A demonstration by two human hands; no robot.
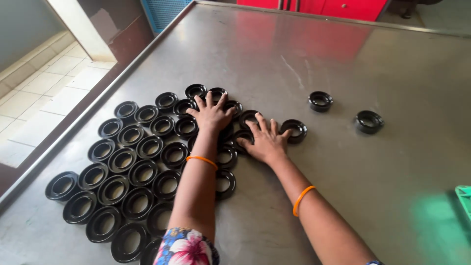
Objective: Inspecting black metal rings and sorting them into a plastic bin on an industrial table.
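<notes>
Black rings under the fingers: both hands lie flat on a packed cluster of black ring-shaped parts (142,172), each a short round collar with a hollow middle.
Left hand: the left hand (212,115) rests palm down at the far end of the cluster, fingers (209,99) spread wide across several rings and gripping none.
Right hand: the right hand (267,142) lies palm down at the cluster's right edge, fingers (260,122) fanned over the rings there; its thumb side sits just beside one ring at the edge (294,130), which touches the group. It holds nothing either.
Wrists: an orange band circles each forearm, and a flowered sleeve (186,248) shows at the bottom edge.
Gathered so far: most rings already stand open side up in slanting rows, touching one another, from the near left corner up to the hands.
Left out: two loose rings sit well apart to the right, one nearer (320,101) and one farther right (369,121), neither touched. By this layout the grouping looks nearly done, with those two still outside it.
Counter: a dull steel counter (343,196) with a raised rim carries everything.
Edges: a green object (463,198) pokes in at the right, red cabinets (343,7) stand beyond, and tiled floor (34,93) lies to the left.
</notes>
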